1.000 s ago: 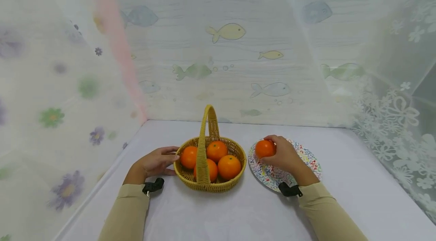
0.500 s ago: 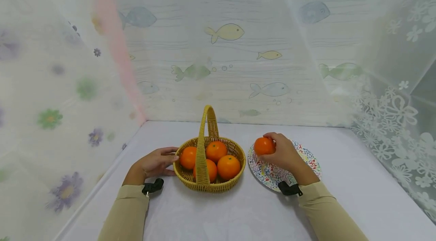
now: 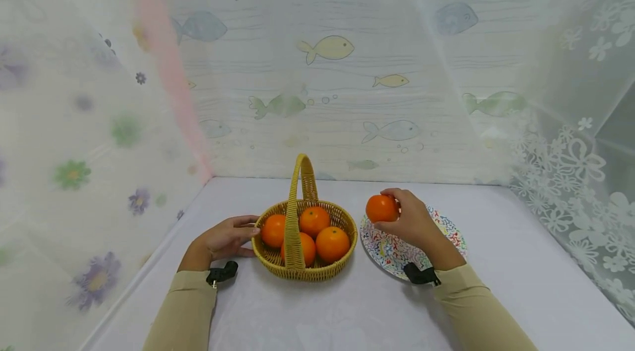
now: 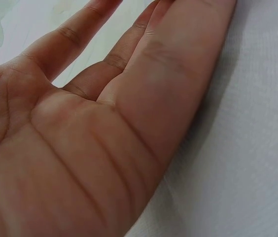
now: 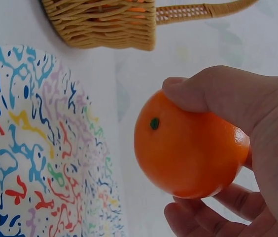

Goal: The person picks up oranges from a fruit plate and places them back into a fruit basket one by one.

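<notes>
My right hand (image 3: 415,222) grips an orange (image 3: 382,209) between thumb and fingers, above the left part of a plate (image 3: 392,254) with a multicoloured squiggle pattern. In the right wrist view the orange (image 5: 188,148) shows a green stem spot, and a gap separates it from the patterned plate (image 5: 35,148). A yellow wicker basket (image 3: 317,273) with a tall arched handle stands left of the plate, holding several oranges (image 3: 332,244). My left hand (image 3: 225,238) rests its fairly straight fingers against the basket's left rim. The left wrist view shows mostly the palm (image 4: 80,148).
A white cloth (image 3: 337,312) covers the table. Behind it hangs a curtain (image 3: 317,92) printed with fish, and sheer flowered fabric (image 3: 570,191) closes off the right side. The basket's handle (image 3: 296,213) arches high over the oranges.
My right hand has lifted the orange up from the plate and shifted slightly left toward the basket. The left hand and the basket have stayed in place.
</notes>
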Motion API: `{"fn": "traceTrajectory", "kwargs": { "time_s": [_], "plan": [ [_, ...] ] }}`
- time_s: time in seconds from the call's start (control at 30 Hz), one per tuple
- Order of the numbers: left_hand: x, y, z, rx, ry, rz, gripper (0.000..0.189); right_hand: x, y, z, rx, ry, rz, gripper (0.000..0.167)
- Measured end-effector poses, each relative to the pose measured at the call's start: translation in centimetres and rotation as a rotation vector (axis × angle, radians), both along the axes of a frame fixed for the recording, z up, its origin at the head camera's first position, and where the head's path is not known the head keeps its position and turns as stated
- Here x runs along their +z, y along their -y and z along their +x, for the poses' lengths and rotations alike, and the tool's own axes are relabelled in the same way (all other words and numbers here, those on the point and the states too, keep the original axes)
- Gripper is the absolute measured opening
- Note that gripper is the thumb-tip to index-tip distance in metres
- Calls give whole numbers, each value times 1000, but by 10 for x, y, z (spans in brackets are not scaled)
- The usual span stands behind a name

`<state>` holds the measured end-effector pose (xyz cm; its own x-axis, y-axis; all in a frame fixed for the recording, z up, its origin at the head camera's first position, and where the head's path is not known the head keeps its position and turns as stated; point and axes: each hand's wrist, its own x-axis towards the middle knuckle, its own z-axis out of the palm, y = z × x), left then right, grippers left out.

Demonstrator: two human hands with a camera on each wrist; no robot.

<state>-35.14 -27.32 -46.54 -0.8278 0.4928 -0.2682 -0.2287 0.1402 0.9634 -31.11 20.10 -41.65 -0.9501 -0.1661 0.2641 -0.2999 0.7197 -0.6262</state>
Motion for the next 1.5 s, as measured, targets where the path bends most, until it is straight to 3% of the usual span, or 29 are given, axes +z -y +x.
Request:
{"fn": "traceTrajectory", "kwargs": {
  "time_s": [0.47, 0.9, 1.5],
  "plan": [
    [-1, 1, -1, -21, -12, 20, 57, 12, 9, 6, 31, -70, -6, 76],
    [-1, 1, -2, -15, -9, 9, 57, 18, 28, 4, 96, -79, 1, 74],
    [3, -1, 1, 5, -9, 7, 57, 32, 61, 1, 193, -118, 95, 71]
  ]
}}
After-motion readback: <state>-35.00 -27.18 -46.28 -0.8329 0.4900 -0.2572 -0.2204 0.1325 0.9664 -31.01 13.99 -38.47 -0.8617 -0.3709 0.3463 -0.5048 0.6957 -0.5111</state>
